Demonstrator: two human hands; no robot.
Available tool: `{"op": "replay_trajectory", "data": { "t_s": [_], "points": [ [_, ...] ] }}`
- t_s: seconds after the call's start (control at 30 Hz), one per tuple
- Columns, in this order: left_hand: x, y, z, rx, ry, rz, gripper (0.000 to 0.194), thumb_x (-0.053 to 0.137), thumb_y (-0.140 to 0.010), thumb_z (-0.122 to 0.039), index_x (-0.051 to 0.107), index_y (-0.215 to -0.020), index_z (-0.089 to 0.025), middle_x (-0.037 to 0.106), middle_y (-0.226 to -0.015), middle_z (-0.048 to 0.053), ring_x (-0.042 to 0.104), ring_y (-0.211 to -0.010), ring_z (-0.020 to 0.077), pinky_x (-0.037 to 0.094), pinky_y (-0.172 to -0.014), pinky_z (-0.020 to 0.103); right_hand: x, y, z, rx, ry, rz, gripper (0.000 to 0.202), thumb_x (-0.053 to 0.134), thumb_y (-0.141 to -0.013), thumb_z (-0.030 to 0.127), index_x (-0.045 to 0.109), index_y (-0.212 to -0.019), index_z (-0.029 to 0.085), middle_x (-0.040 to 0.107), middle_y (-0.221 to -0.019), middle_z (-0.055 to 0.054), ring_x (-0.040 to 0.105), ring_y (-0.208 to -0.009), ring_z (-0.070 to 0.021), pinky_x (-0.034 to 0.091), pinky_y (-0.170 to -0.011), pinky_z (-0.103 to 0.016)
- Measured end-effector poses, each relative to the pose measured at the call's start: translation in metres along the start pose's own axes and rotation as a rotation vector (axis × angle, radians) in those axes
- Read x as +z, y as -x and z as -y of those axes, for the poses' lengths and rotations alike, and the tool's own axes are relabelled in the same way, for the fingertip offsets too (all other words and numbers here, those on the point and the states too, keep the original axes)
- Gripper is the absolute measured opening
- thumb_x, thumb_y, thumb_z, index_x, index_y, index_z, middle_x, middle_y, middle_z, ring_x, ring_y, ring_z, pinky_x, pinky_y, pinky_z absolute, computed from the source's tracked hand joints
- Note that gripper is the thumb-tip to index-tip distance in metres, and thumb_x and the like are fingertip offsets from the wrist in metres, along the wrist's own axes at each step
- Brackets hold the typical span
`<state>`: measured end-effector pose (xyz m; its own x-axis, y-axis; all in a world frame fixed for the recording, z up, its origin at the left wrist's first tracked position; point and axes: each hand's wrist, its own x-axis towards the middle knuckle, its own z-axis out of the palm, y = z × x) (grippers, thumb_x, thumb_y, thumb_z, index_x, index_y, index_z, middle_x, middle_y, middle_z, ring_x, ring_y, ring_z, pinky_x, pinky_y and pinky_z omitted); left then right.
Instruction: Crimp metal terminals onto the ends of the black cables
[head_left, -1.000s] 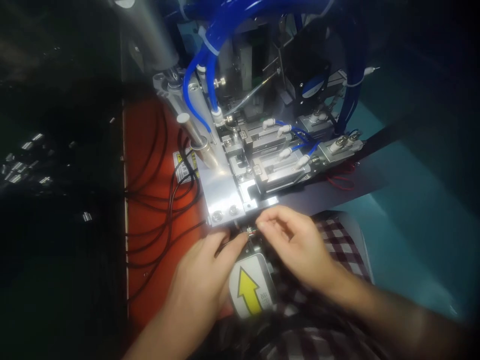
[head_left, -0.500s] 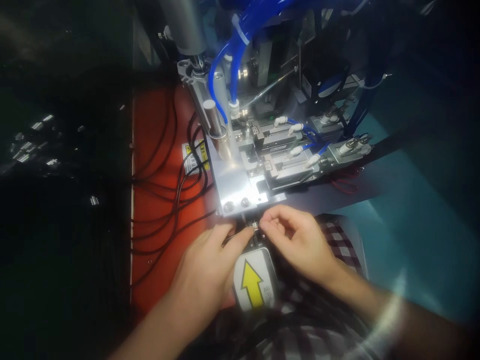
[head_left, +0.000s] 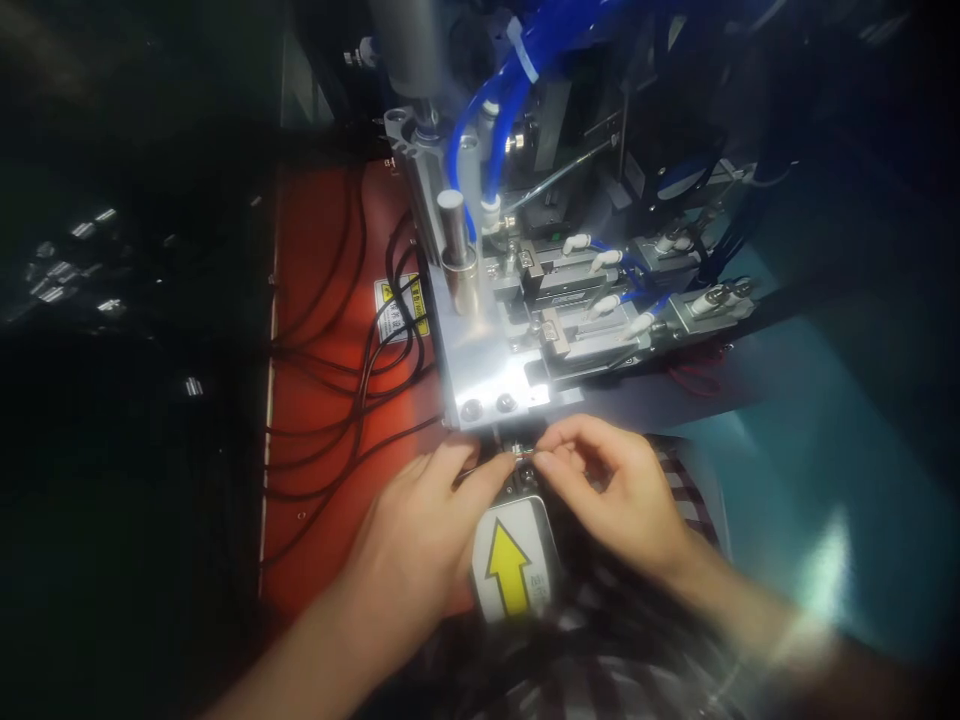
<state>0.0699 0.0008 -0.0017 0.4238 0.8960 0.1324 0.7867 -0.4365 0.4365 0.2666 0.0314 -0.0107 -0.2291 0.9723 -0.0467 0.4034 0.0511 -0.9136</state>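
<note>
My left hand (head_left: 424,520) rests at the front of the machine, its thumb reaching to a small metal fitting (head_left: 517,452) below the silver block (head_left: 487,385). Whatever its curled fingers hold is hidden. On the fitting's right side, my right hand (head_left: 611,485) pinches a thin reddish wire (head_left: 527,455) between thumb and forefinger. Just below the fitting is a white plate with a yellow arrow (head_left: 508,565), partly beside my left hand.
Black cables (head_left: 360,385) loop over the red surface (head_left: 315,280) at left, near a warning label (head_left: 401,307). Blue air tubes (head_left: 499,110) run down to the machine. Small pneumatic cylinders (head_left: 592,320) stand at right. Checkered cloth (head_left: 686,500) shows behind my right hand.
The view has shifted, so the machine appears slightly farther right. A thin reddish wire now shows at my right fingertips. Both hands stay around the small fitting.
</note>
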Motion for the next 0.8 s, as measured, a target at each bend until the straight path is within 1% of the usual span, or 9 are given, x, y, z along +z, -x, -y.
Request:
{"op": "replay_trajectory", "data": {
  "t_s": [0.07, 0.13, 0.23, 0.33, 0.47, 0.63, 0.73, 0.8],
  "points": [
    [0.000, 0.001, 0.000, 0.005, 0.004, 0.018, 0.043, 0.045, -0.083, -0.014, 0.054, -0.124, -0.023, 0.054, -0.101, 0.008, 0.058, -0.079, 0.0194, 0.048, -0.060, 0.028, 0.001, -0.002, 0.001, 0.014, -0.011, -0.026, 0.007, 0.063, -0.082, 0.024, 0.062, -0.083, 0.017, 0.053, -0.063, 0.003, 0.049, -0.052, -0.0101, 0.040, -0.048, -0.021],
    [-0.002, 0.001, 0.001, 0.009, 0.002, 0.031, 0.044, 0.045, -0.083, -0.015, 0.053, -0.125, -0.022, 0.054, -0.103, 0.009, 0.058, -0.079, 0.0198, 0.048, -0.061, 0.028, 0.002, -0.003, 0.002, 0.019, -0.013, -0.037, 0.007, 0.061, -0.083, 0.023, 0.063, -0.082, 0.017, 0.054, -0.063, 0.002, 0.050, -0.054, -0.0107, 0.041, -0.049, -0.022],
    [-0.004, 0.001, 0.000, 0.025, -0.012, 0.034, 0.041, 0.046, -0.083, -0.015, 0.055, -0.123, -0.019, 0.054, -0.103, 0.010, 0.058, -0.080, 0.0200, 0.049, -0.061, 0.028, 0.006, -0.005, 0.004, 0.025, -0.016, -0.029, 0.009, 0.057, -0.085, 0.021, 0.061, -0.077, 0.017, 0.057, -0.066, 0.000, 0.051, -0.057, -0.0116, 0.041, -0.051, -0.023],
    [-0.005, -0.001, 0.000, 0.045, -0.021, 0.023, 0.038, 0.045, -0.084, -0.014, 0.058, -0.120, -0.017, 0.055, -0.100, 0.010, 0.059, -0.079, 0.0200, 0.050, -0.060, 0.028, 0.008, -0.006, 0.006, 0.035, -0.039, -0.014, 0.009, 0.055, -0.085, 0.019, 0.059, -0.078, 0.017, 0.056, -0.067, 0.000, 0.052, -0.059, -0.0118, 0.042, -0.054, -0.023],
    [-0.004, -0.001, 0.000, 0.033, -0.023, 0.009, 0.038, 0.043, -0.085, -0.013, 0.059, -0.119, -0.017, 0.056, -0.100, 0.010, 0.060, -0.079, 0.0201, 0.050, -0.060, 0.028, 0.010, -0.006, 0.008, 0.065, -0.081, 0.001, 0.009, 0.053, -0.086, 0.020, 0.056, -0.078, 0.017, 0.056, -0.068, 0.000, 0.052, -0.060, -0.0123, 0.043, -0.056, -0.024],
    [0.000, 0.002, 0.001, 0.027, -0.011, -0.017, 0.043, 0.045, -0.082, -0.016, 0.055, -0.123, -0.021, 0.055, -0.103, 0.009, 0.058, -0.080, 0.0201, 0.049, -0.060, 0.028, 0.012, -0.006, 0.007, 0.149, -0.152, 0.000, 0.012, 0.052, -0.087, 0.024, 0.056, -0.077, 0.018, 0.054, -0.067, 0.000, 0.051, -0.059, -0.0126, 0.042, -0.054, -0.024],
    [0.001, 0.002, 0.002, 0.016, -0.006, -0.002, 0.044, 0.047, -0.081, -0.016, 0.054, -0.124, -0.022, 0.054, -0.104, 0.009, 0.058, -0.081, 0.0199, 0.049, -0.061, 0.028, 0.012, -0.007, 0.007, 0.232, -0.210, 0.005, 0.013, 0.055, -0.085, 0.028, 0.056, -0.076, 0.018, 0.051, -0.062, 0.002, 0.047, -0.054, -0.0116, 0.040, -0.050, -0.023],
    [0.001, 0.003, 0.002, 0.015, -0.005, 0.010, 0.045, 0.048, -0.080, -0.017, 0.054, -0.124, -0.022, 0.054, -0.104, 0.009, 0.058, -0.081, 0.0199, 0.048, -0.061, 0.028, 0.011, -0.008, 0.008, 0.280, -0.257, 0.012, 0.014, 0.056, -0.084, 0.029, 0.056, -0.075, 0.017, 0.051, -0.062, 0.002, 0.047, -0.054, -0.0114, 0.041, -0.049, -0.023]
  ]
}}
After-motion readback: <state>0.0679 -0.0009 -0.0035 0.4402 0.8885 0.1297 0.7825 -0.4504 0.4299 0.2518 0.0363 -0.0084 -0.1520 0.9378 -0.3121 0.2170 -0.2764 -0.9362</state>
